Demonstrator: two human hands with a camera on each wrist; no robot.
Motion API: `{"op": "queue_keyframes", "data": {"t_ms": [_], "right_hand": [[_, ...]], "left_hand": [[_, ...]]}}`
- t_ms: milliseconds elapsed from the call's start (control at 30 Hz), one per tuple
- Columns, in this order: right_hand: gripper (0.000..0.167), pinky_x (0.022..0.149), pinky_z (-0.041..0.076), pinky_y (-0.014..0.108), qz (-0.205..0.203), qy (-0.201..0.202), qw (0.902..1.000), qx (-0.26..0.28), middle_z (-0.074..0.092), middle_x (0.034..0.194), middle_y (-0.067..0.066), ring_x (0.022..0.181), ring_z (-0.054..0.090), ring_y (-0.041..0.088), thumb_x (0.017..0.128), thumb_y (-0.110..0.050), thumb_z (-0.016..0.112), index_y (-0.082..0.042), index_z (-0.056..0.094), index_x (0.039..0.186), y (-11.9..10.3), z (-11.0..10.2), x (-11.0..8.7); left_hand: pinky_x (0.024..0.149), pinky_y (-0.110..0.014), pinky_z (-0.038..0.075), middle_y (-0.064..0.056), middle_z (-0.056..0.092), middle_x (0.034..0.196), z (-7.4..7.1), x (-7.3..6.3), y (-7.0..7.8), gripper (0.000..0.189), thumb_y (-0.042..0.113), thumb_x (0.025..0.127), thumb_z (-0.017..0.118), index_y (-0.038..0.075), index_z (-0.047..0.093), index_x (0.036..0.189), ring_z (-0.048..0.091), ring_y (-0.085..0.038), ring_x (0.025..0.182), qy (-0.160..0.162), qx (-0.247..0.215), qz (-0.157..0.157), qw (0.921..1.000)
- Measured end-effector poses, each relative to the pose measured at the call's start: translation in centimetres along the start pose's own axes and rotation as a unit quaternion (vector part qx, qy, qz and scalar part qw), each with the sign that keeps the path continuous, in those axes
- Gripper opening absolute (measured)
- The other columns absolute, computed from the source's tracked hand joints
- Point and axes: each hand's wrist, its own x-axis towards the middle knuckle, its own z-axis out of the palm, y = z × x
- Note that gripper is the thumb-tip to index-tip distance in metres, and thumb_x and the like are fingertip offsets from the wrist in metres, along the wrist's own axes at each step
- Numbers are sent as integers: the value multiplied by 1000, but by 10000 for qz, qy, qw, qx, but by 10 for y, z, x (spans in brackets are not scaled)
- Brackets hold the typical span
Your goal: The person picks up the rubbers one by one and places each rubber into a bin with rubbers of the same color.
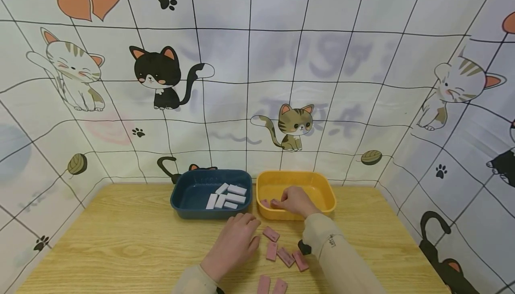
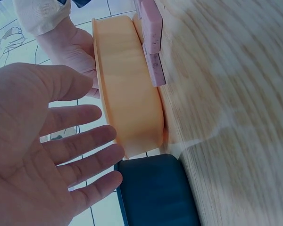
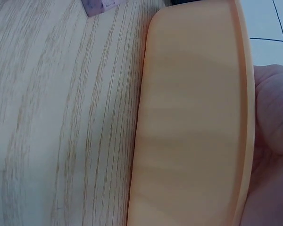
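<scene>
My right hand (image 1: 298, 201) reaches into the yellow bin (image 1: 331, 203) and pinches a pink block (image 1: 275, 203) at its fingertips. Beside that piece lies another pink block (image 1: 264, 203) in the same bin. In the right wrist view the bin's wall hides my fingers. My left hand (image 1: 234, 242) is over the table in front of the blue bin (image 1: 193, 214), fingers spread and nothing in them, as the left wrist view shows. Just right of it several pink blocks (image 1: 271, 251) are scattered on the wood.
White blocks (image 1: 236, 190), several of them, lie inside the blue bin. Both bins stand side by side at the back of the wooden table (image 1: 132, 240), against a wall covering (image 1: 225, 97) printed with cats. Two more pink blocks (image 1: 263, 284) lie near the bottom of the head view.
</scene>
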Motion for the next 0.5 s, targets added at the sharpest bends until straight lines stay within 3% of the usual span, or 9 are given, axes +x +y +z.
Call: {"op": "queue_keyframes", "data": {"t_ms": [200, 400, 500], "right_hand": [[35, 65, 44, 31, 73, 46, 10000, -4, 61, 76, 1, 73, 54, 18, 87, -41, 82, -10, 69, 78, -1, 0, -1], [18, 66, 46, 31, -130, 185, 9997, 57, 61, 74, 0, 72, 54, 18, 89, -19, 79, -10, 69, 78, -2, -1, -5], [13, 66, 46, 31, -172, 253, 9994, 136, 61, 75, 0, 73, 54, 17, 89, -15, 76, -11, 70, 79, -1, -3, -7]], "left_hand": [[85, -41, 52, -4, 68, 110, -1, -1, -1, 24, 19, 91, 75, 8, 73, 113, 61, -22, 100, 7, 20, -33, 10000], [85, -42, 52, -5, 68, 111, -3, -1, -2, 24, 20, 91, 75, 8, 73, 112, 61, -23, 100, 94, 46, -18, 9999], [86, -42, 52, -5, 68, 111, -4, -1, -1, 24, 20, 91, 75, 8, 73, 112, 61, -23, 100, 77, 9, -53, 10000]]}}
